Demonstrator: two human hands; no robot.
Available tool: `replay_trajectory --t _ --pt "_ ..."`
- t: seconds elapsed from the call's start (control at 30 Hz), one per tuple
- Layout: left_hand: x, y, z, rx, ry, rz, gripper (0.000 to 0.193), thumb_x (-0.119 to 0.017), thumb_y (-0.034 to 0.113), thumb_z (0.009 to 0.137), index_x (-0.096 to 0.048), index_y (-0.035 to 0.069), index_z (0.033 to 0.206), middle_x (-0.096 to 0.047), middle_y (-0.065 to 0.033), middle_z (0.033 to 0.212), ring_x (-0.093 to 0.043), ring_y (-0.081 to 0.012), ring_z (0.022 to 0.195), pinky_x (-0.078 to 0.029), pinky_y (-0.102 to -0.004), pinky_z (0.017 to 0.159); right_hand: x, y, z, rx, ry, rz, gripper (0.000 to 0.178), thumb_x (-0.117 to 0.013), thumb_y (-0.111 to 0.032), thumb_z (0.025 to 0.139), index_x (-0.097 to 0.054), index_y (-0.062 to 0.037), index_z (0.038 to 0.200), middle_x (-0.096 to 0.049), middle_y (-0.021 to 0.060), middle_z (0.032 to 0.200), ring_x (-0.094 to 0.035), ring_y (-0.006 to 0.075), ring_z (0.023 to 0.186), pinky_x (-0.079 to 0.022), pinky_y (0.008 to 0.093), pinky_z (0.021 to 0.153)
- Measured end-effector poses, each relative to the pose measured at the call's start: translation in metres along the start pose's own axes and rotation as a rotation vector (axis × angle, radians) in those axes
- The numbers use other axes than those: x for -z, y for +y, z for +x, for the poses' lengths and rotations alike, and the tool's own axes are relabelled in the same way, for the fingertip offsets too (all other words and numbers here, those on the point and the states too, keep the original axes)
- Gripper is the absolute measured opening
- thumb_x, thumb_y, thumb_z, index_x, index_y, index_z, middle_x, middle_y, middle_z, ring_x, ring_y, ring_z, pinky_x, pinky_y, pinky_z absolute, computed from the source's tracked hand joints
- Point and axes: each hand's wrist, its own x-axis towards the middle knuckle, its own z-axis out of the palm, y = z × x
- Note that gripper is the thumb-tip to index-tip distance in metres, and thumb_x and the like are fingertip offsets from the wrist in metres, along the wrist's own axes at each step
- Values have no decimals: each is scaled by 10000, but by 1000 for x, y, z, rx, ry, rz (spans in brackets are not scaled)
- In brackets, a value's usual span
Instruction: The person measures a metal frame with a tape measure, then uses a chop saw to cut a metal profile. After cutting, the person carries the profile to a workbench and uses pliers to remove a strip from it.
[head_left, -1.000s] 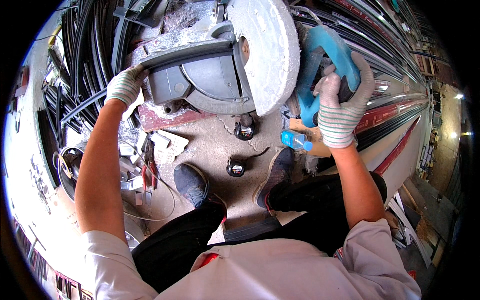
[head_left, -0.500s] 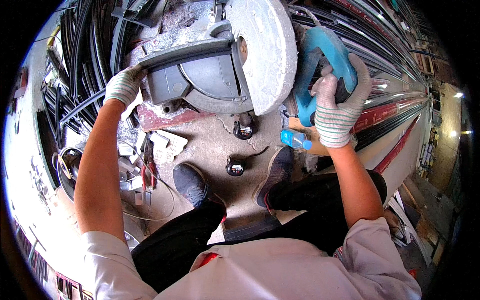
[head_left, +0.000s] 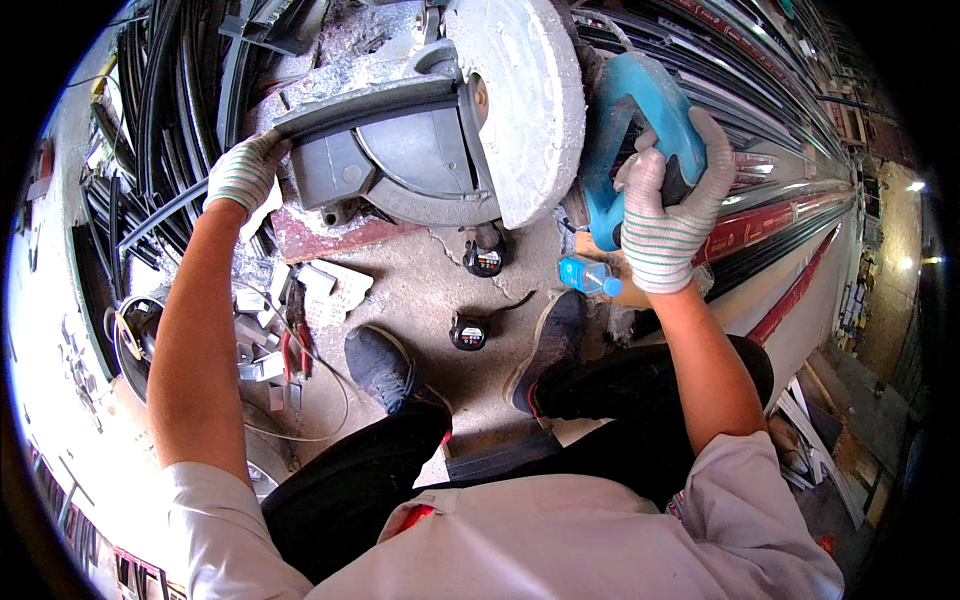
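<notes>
A miter saw with a grey turntable base (head_left: 415, 165) stands in front of me. Its round, dusty pale blade guard (head_left: 535, 120) is lowered over the base. My right hand (head_left: 675, 210), in a white glove with green stripes, is wrapped round the saw's teal handle (head_left: 632, 85). On the other side my left hand (head_left: 245, 175), gloved alike, is closed at the left end of the saw's fence. It pinches a dark, narrow profile strip (head_left: 165, 217) that sticks out toward the lower left. The fingertips are partly hidden against the fence.
Two tape measures (head_left: 468, 333) and a blue-labelled bottle (head_left: 588, 275) are on the floor by my shoes. Red-handled pliers (head_left: 296, 350) lie among metal offcuts at left. Bundles of dark profiles (head_left: 175, 90) are at far left, with long stacked profiles (head_left: 770, 225) at right.
The saw's guard and teal handle, with my right hand on it, have shifted slightly to the left. My left hand stays nearly in place at the fence end.
</notes>
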Motion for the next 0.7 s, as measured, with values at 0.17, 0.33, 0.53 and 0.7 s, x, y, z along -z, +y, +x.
replay_trajectory --t 0.17,0.33,0.53,0.7 --pt "0 -2 0 -19 -8 -18 337 -590 336 1010 -690 69 1190 -699 -212 1084 -655 -396 970 -511 -386 864 3 0 2 72 -66 -125 538 -569 -24 967 -324 -98 1440 -590 87 1006 -565 118 678 -541 281 639" --pt "0 -4 1 -18 -15 -5 343 -581 346 1012 -690 74 1191 -699 -211 1077 -656 -404 982 -513 -400 860 2 -1 0 74 -67 -101 540 -568 -15 963 -325 -97 1439 -588 90 1012 -567 118 690 -544 279 643" --pt "0 0 1 -1 -16 -19 327 -588 329 1011 -694 71 1181 -708 -197 1059 -664 -387 965 -512 -391 855 1 6 -5 52 -14 -51 544 -605 -14 930 -383 -60 1424 -521 115 1182 -592 145 875 -537 310 806" --pt "-1 0 0 13 1 -20 296 -594 304 1008 -702 75 1162 -714 -181 1048 -668 -375 958 -511 -386 850 2 5 -4 93 -63 -137 545 -574 -19 961 -319 -97 1437 -593 98 1014 -572 126 673 -544 282 629"
